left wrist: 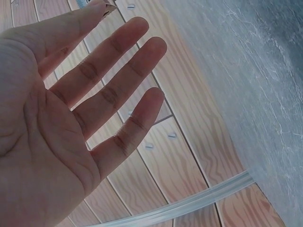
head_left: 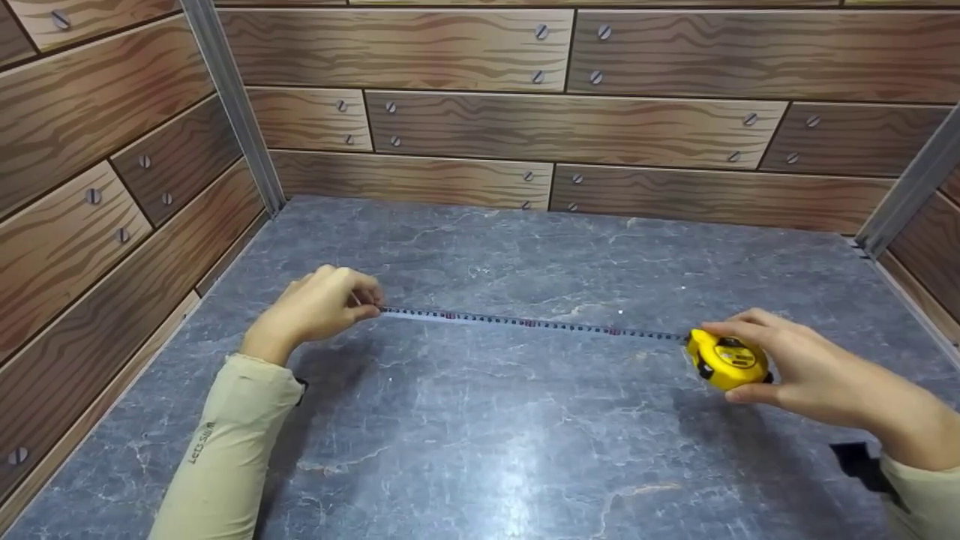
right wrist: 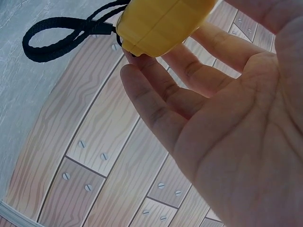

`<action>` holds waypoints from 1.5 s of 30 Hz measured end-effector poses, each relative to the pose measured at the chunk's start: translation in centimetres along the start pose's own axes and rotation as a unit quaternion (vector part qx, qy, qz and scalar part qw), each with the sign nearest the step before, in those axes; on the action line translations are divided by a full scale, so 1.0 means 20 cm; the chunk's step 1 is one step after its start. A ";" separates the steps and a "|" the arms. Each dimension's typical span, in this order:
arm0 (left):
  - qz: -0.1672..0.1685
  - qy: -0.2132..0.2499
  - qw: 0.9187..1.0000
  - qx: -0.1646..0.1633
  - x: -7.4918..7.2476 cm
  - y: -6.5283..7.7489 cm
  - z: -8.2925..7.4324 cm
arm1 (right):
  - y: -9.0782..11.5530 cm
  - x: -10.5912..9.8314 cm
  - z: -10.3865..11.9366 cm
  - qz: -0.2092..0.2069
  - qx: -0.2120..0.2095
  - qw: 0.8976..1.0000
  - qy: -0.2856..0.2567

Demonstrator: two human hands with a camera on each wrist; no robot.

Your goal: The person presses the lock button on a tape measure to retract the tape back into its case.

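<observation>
A yellow tape measure [head_left: 726, 361] with black trim is held between the thumb and fingers of my right hand [head_left: 817, 375]. Its blade [head_left: 525, 323], numbered in black with red marks, stretches leftward above the grey surface. At the far end of the blade, my left hand [head_left: 315, 307] pinches the tip between thumb and forefinger. In the left wrist view the metal end hook [left wrist: 108, 8] shows at the thumb, while the other fingers spread loosely. From the tape case [right wrist: 163, 23] hangs a black wrist strap [right wrist: 57, 40] in the right wrist view.
Below both hands lies a grey marble-patterned tabletop [head_left: 465, 427]. Wood-plank-print walls [head_left: 465, 124] with printed screws enclose it at the back and sides. Metal posts [head_left: 244, 112] stand at the rear corners.
</observation>
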State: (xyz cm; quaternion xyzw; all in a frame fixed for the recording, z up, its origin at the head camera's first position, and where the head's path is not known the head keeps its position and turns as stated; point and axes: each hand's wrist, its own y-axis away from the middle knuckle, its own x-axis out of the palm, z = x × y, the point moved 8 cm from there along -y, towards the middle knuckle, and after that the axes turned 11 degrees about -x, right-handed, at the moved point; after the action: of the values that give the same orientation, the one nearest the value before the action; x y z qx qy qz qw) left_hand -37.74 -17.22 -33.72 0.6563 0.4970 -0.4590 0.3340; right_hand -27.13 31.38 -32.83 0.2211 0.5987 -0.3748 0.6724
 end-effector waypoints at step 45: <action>0.015 0.014 1.000 0.020 0.03 0.00 -0.06 | 0.00 0.03 0.00 0.022 0.020 0.999 -0.021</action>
State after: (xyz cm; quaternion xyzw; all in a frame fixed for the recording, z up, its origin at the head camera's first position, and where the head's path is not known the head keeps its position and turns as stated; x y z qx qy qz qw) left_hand -37.39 -15.85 -33.91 0.6766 0.4822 -0.4549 0.3206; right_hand -27.15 31.28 -33.51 0.2398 0.5715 -0.3761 0.6888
